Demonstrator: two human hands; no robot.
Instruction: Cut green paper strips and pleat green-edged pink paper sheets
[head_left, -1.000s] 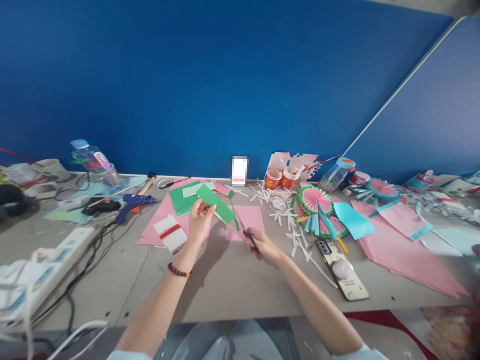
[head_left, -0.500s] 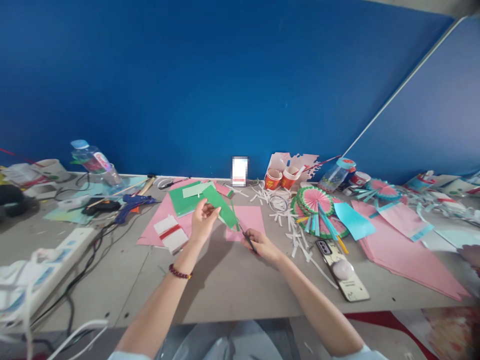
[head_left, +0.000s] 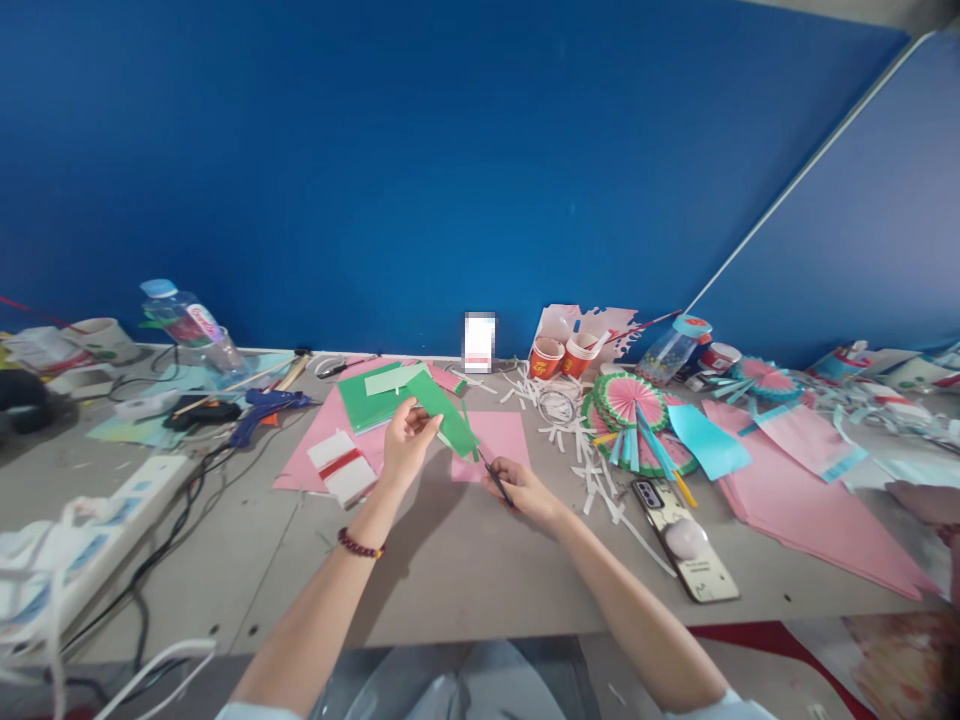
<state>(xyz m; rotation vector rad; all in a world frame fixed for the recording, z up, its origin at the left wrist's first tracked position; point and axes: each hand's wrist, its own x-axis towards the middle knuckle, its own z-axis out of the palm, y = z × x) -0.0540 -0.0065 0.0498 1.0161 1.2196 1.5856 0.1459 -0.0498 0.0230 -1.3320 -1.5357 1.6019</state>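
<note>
My left hand (head_left: 409, 437) pinches a strip of green paper (head_left: 442, 415) between thumb and fingers, above the table. Closed around the handles of a pair of scissors (head_left: 496, 477) is my right hand (head_left: 521, 490). The blades meet the lower right end of the green paper, and a thin cut sliver (head_left: 466, 410) stands off its right edge. Below the blades lies a pink sheet (head_left: 506, 440). Behind my left hand, a stack of green paper (head_left: 361, 402) rests on a larger pink sheet (head_left: 296, 470), with a pale green strip (head_left: 390, 379) on top.
White paper scraps (head_left: 592, 480), a phone (head_left: 686, 545) and pink-green paper fans (head_left: 637, 410) lie to the right. Paper cups (head_left: 546, 358) stand behind. Leftward are a glue gun (head_left: 262, 405), a power strip (head_left: 97, 540) and cables. Another person's hand (head_left: 926, 502) is at far right.
The other person's hand at the far right has reached further into view. My hands, the green paper and the scissors look almost the same.
</note>
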